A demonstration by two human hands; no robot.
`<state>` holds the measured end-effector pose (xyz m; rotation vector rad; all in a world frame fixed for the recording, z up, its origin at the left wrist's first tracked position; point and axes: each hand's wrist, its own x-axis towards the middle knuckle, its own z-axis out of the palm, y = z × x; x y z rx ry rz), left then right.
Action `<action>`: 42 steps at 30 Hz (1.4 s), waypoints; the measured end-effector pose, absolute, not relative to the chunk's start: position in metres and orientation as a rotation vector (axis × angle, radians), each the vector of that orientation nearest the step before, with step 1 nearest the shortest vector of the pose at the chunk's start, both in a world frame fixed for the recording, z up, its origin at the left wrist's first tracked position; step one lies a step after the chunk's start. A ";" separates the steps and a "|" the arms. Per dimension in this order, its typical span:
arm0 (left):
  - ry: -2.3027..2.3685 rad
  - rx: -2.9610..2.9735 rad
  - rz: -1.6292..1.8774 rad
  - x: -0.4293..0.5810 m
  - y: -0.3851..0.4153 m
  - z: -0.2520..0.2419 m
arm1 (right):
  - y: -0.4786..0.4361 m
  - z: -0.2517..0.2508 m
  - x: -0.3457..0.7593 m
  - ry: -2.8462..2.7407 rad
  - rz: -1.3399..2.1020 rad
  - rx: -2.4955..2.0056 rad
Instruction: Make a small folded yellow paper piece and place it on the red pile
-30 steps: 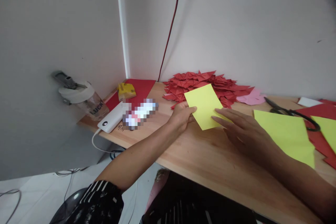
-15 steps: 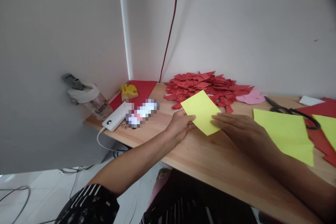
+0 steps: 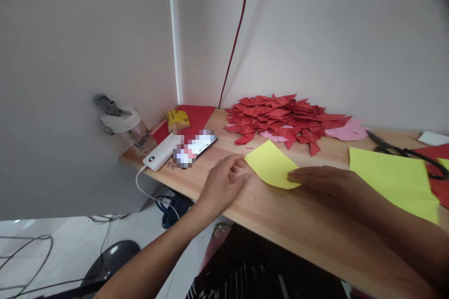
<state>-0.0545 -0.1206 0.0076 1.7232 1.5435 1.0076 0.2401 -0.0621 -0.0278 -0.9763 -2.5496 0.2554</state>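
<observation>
A small yellow sheet of paper is held up over the wooden desk, one corner pointing away from me. My right hand pinches its right corner, fingertips on top and the thumb hidden. Just off the left corner is my left hand, its fingers curved and the thumb apart from them, with nothing between. Behind the sheet lies a large heap of folded red paper pieces. Beside my right forearm rests a larger yellow sheet.
Black-handled scissors and pink paper lie at the back right. On the left are a phone, a white power bank with a cable, a yellow packet and a clear bottle. A grey partition flanks the desk.
My left hand has let go of the yellow sheet and drawn back to the left. The right hand keeps its hold, and the sheet sits slightly lower. The view has shifted a little.
</observation>
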 end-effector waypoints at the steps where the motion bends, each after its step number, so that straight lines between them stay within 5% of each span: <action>1: 1.675 1.845 1.003 -0.069 -0.123 0.010 | -0.062 -0.027 0.240 -2.555 0.262 -0.982; 7: 2.318 2.041 0.859 -0.154 -0.133 0.011 | -0.063 -0.025 0.238 -2.523 0.303 -1.024; 28: 2.408 1.965 0.358 -0.176 -0.118 0.022 | -0.066 -0.020 0.233 -2.487 0.304 -1.059; 42: 2.333 1.988 0.708 -0.141 -0.101 -0.002 | -0.064 -0.027 0.236 -2.487 0.276 -1.095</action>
